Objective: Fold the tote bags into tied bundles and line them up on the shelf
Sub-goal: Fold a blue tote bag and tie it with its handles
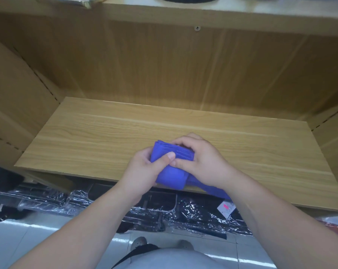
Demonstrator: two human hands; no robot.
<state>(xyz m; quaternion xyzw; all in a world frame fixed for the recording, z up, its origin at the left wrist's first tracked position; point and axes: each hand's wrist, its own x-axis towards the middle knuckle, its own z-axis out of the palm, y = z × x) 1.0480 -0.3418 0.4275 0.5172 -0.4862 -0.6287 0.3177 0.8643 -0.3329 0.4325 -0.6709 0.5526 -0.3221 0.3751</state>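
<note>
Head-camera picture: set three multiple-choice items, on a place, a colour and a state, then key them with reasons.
1. Where is the folded tote bag?
A) on the shelf, at its front edge
B) on the floor
C) against the back panel

2. What colour is it?
A) red
B) blue-purple
C) green

3. What are the left hand and right hand doing?
A) both gripping the bag
B) lying flat on the shelf
C) hanging idle

Key: 1 A, it reaches the front edge; 2 B, the cloth is blue-purple; 3 A, fingers of both curl round it.

A shop: wooden display shelf (242, 152), plastic-wrapped stock (193, 212) with price tag (225, 207) below.
</note>
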